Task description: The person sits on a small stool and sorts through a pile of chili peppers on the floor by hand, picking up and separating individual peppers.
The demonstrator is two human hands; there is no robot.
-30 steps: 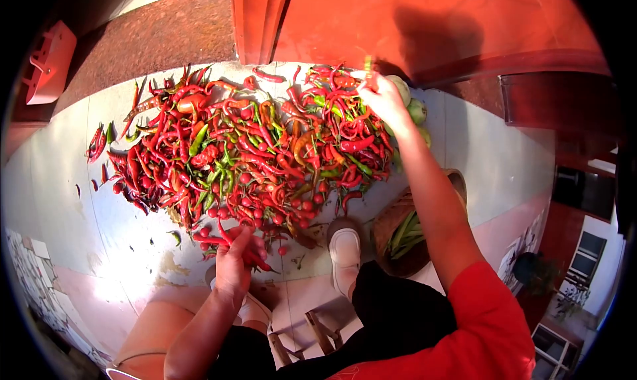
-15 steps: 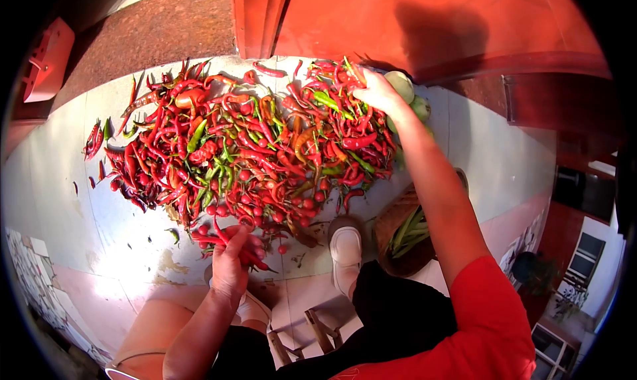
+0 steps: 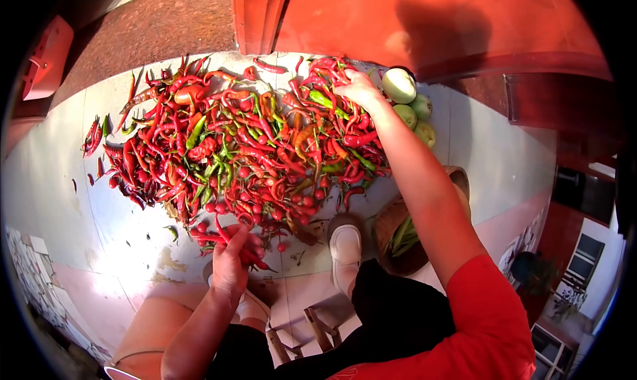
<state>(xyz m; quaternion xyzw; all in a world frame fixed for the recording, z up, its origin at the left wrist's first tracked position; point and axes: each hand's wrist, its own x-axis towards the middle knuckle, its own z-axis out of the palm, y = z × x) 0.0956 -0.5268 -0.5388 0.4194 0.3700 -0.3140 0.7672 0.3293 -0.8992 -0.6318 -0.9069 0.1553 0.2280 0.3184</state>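
Note:
A wide pile of chili peppers [image 3: 255, 141], mostly red with some green and orange ones, lies on the pale floor. At its near edge my left hand [image 3: 230, 260] is closed around several red chili peppers [image 3: 251, 253], their tips sticking out past the fingers. My right hand [image 3: 360, 90] reaches to the far right end of the pile. Its fingers are bent together against the red chilies there; what they pinch, if anything, is hidden. Beside that hand sit several pale green round vegetables [image 3: 399, 86]. Small round red peppers [image 3: 308, 201] lie along the near side.
A brown basket [image 3: 391, 221] with long green pods [image 3: 403, 236] stands at the right, partly behind my right arm. My shoe [image 3: 346, 246] is close to the pile. A red door [image 3: 345, 22] rises behind it. Wooden stool legs [image 3: 322, 330] show below.
My right hand has shifted slightly left and nearer over the pile, uncovering more of the pale green vegetables. The left hand stays in place with its red chilies.

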